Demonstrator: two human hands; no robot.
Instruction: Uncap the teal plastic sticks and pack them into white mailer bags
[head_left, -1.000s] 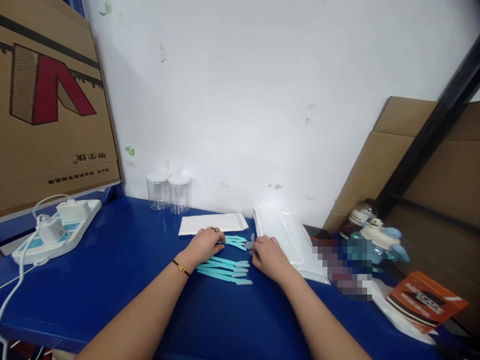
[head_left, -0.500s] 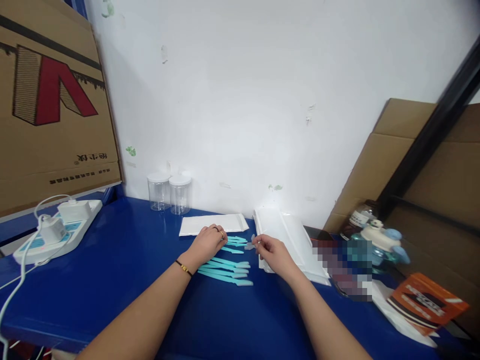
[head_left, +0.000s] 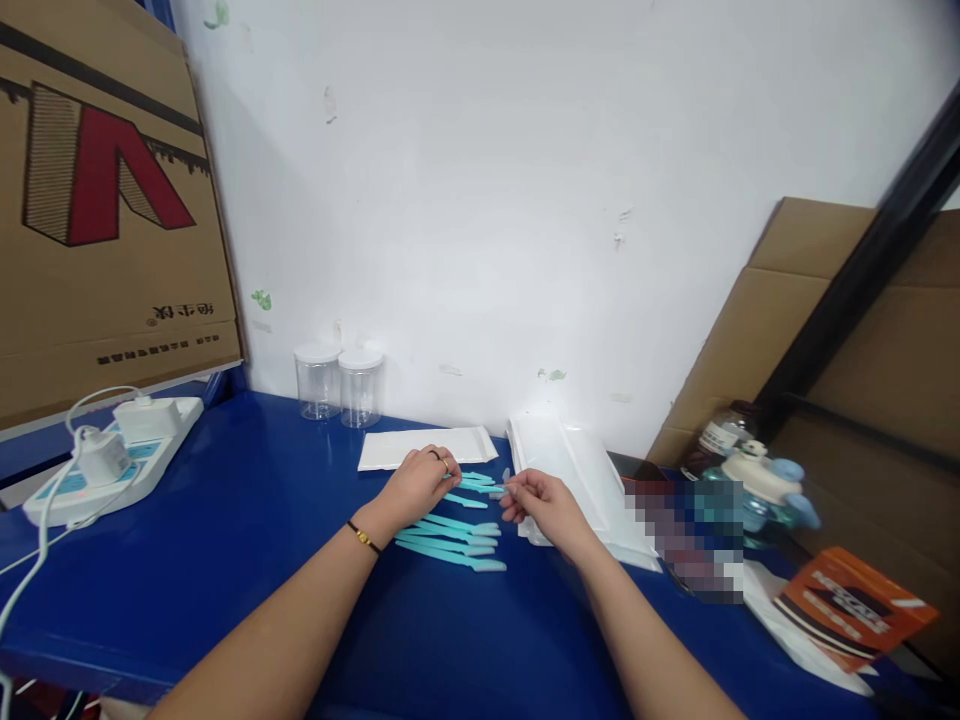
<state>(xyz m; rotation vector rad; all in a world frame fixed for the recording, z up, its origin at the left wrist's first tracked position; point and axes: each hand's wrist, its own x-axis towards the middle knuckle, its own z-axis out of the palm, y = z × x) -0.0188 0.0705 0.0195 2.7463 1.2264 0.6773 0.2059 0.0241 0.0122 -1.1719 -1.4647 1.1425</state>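
Note:
Several turquoise eyebrow razors (head_left: 448, 548) lie side by side on the blue table, their pale tips pointing right. My left hand (head_left: 421, 486), with a ring and bracelet, is closed around the handle end of an eyebrow razor (head_left: 480, 487) just above the row. The razor's tip reaches the pinched thumb and forefinger of my right hand (head_left: 544, 505), which also hide part of it. Small clear plastic pieces (head_left: 505, 474), probably blade caps, show beside the right fingertips. Other turquoise razors (head_left: 466, 502) lie next to my left fingers.
A white padded packet (head_left: 427, 448) lies behind my hands, with white bags (head_left: 577, 470) to the right. Two lidded clear jars (head_left: 361, 390) stand against the wall. A power strip (head_left: 161, 440) sits left; a teal jug (head_left: 757, 500) and an orange pouch (head_left: 855, 605) are right.
The razor in my left hand now extends right to my right fingertips, which have closed in a pinch at its tip. The razors in front have stayed put.

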